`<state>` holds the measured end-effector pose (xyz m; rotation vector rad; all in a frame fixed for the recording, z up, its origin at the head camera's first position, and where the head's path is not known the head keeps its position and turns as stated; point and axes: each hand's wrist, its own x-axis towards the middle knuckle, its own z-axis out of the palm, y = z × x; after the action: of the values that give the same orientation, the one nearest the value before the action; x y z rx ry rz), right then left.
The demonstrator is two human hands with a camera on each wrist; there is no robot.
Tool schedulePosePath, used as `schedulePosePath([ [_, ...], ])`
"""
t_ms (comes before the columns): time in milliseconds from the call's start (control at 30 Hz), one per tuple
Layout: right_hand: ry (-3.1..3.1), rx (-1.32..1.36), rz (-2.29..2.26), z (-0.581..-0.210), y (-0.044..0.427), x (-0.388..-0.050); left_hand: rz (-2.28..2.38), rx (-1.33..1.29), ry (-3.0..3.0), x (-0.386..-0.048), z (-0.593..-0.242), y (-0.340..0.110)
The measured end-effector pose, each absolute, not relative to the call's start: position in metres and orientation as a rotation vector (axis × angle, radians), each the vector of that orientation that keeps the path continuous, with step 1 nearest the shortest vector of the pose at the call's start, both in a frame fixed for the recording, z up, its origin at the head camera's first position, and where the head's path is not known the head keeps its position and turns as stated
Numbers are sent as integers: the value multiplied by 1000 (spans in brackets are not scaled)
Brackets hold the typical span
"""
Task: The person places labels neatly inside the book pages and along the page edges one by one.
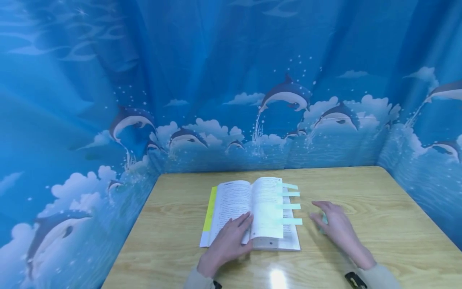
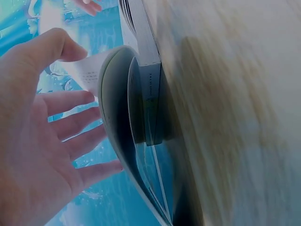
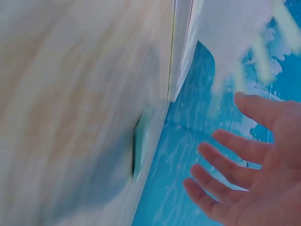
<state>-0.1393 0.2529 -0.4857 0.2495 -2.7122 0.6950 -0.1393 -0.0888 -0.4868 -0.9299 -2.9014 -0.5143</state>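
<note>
- Two hands are over the wooden surface (image 1: 162, 241).
- The left hand (image 1: 229, 243) is spread and rests on the left page (image 1: 232, 198) of an open book (image 1: 265, 212), close to the middle fold.
- The book lies between the surface's left and right edges, with its top toward the far edge.
- Four pale green sticky tabs (image 1: 291, 206) poke out past the right page, toward the surface's right edge.
- The right hand (image 1: 335, 224) has its fingers spread, just above a small green pad (image 3: 142, 146); the right wrist view shows a gap between them.
- The pad is between the book and the surface's right edge.
- Behind the far edge hangs a blue curtain (image 1: 216, 60) with jumping dolphins (image 1: 286, 94).
</note>
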Motion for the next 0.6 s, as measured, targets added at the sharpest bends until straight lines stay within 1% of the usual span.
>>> schedulePosePath([
  [233,-2833,455,569,-487,207,-147,-502,-849,-2894,-133,-482,-88],
  [533,-2953,832,619,-485,147,-162,-533,-853,-2789,-132,-484,-92],
  [600,-2959,873,647,-486,137,-164,-545,-853,-2795,-132,-485,-93],
])
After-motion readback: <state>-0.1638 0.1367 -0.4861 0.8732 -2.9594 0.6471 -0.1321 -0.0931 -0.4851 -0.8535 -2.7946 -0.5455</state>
